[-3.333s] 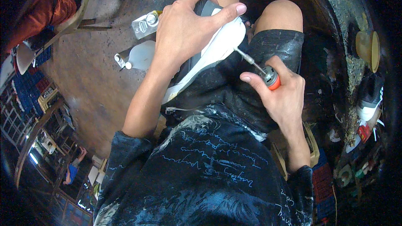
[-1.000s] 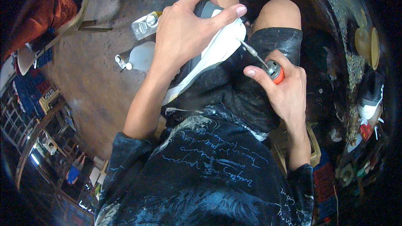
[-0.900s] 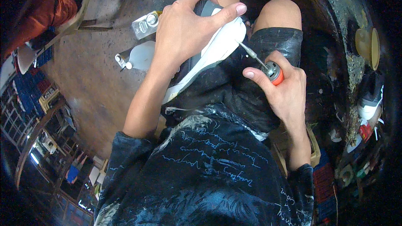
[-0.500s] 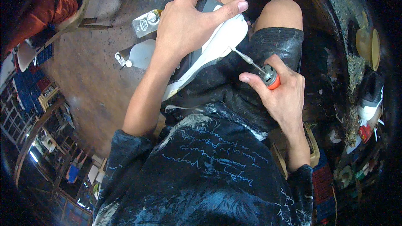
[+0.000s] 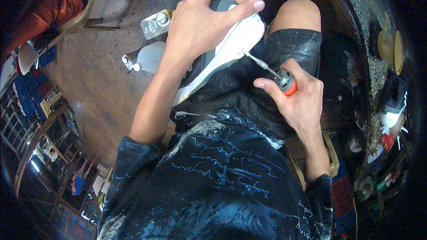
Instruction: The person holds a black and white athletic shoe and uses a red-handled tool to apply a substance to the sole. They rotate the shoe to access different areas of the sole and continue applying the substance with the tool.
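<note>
A dark shoe with a white sole [image 5: 242, 35] is held slantwise over my lap, its sole turned toward my right. My left hand [image 5: 195, 29] is clasped over it, the thumb lying across the white side. In my right hand [image 5: 304, 102] is a small motor-driven rotary tool [image 5: 286, 81] with a grey metal head and an orange band. From its head a thin metal shaft reaches up and left, its tip at the sole's lower edge. My fingers hide the rest of the tool's body, and my left hand covers much of the shoe's upper.
Beyond my left forearm, a clear bottle with a yellow part [image 5: 155, 24] and a whitish plastic bottle [image 5: 151, 57] are on the brown floor. At the far right lies another black and white shoe [image 5: 393, 109], below a yellowish round dish [image 5: 390, 52]. Orange cloth [image 5: 53, 11] is at upper left.
The tool's tip has shifted very slightly left along the sole's edge. Both hands keep nearly the same place and hold.
</note>
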A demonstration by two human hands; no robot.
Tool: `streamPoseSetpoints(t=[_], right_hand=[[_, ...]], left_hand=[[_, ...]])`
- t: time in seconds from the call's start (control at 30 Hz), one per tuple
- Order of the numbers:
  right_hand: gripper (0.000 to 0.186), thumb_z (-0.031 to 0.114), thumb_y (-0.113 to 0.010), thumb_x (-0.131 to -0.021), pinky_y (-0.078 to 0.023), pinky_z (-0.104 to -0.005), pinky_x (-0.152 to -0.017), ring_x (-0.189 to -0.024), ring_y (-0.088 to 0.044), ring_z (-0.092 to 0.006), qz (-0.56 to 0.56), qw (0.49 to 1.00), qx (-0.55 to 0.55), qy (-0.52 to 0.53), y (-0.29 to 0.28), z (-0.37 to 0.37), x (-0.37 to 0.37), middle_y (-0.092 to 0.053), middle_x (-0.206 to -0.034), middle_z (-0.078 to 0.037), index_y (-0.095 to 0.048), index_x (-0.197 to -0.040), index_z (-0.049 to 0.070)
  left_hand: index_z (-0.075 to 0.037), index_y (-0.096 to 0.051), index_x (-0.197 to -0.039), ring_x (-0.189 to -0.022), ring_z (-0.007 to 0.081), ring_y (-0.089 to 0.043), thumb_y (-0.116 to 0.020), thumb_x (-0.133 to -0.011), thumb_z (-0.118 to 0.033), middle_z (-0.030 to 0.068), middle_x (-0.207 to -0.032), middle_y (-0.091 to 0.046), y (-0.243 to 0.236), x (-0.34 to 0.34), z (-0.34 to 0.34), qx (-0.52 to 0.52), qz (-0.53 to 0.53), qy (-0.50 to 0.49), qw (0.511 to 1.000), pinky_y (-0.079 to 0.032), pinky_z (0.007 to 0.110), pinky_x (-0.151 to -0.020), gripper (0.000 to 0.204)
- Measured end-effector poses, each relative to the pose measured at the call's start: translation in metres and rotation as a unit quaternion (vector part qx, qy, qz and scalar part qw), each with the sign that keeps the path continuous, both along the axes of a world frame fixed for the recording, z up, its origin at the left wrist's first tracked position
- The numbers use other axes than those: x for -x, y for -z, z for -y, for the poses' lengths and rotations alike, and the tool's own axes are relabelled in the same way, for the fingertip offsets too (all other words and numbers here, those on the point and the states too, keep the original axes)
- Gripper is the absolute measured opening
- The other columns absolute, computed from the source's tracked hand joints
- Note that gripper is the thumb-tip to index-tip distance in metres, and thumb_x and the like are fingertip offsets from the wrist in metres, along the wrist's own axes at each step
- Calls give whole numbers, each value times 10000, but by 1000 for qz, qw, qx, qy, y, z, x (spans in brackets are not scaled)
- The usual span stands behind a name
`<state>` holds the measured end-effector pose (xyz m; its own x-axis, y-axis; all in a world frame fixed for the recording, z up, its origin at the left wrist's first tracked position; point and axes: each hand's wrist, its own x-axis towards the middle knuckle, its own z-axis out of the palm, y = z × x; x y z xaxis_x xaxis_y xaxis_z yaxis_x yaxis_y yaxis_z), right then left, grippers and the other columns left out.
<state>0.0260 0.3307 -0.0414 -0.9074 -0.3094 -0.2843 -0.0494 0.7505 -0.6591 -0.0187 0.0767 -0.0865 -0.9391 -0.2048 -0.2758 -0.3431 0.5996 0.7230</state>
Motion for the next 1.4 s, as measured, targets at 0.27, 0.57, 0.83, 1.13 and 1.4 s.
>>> streamPoseSetpoints(t=[0.27, 0.57, 0.83, 1.13, 1.4], right_hand=[[600, 546, -990, -875, -537, -481, -583, -596, -691, -399, 7, 999, 24, 36, 1, 3, 4, -649, -654, -150, -684, -872, 29], [623, 589, -971, -878, -539, -485, -584, -622, -725, -400, -6, 1000, -1, -2, 1, 2, -1, -681, -678, -161, -682, -886, 37], [591, 540, -988, -879, -568, -433, -641, -637, -709, -307, 9, 1000, 0, 14, 0, 1, -2, -677, -693, -138, -711, -939, 22], [569, 519, -988, -891, -576, -404, -660, -627, -696, -257, 0, 1000, -15, 2, 0, 0, -3, -661, -684, -120, -735, -976, 16], [579, 531, -989, -886, -588, -410, -666, -643, -726, -289, -21, 999, -49, 4, -1, 1, -8, -702, -712, -144, -744, -992, 18]], left_hand=[[-92, -875, -1070, -946, 384, -856, -848, -799, -865, 241, -953, -851, 4, 4, -1, -6, -11, 20, 1000, -653, 477, -911, 819], [-94, -875, -1074, -993, 395, -851, -839, -780, -875, 238, -990, -856, 5, 7, -2, -17, -8, 17, 1000, -644, 477, -953, 835], [-105, -877, -1100, -1024, 403, -849, -834, -781, -879, 237, -1020, -858, 5, 5, -5, -3, -7, 6, 1000, -638, 479, -981, 839], [-116, -878, -1100, -1042, 406, -850, -825, -776, -902, 232, -1025, -860, 1, 8, -5, -2, 4, 11, 1000, -639, 485, -990, 851], [-37, -804, -1087, -928, 266, -828, -879, -954, -619, 207, -972, -845, -22, 6, -5, -54, 41, -22, 997, -619, 383, -858, 602]])
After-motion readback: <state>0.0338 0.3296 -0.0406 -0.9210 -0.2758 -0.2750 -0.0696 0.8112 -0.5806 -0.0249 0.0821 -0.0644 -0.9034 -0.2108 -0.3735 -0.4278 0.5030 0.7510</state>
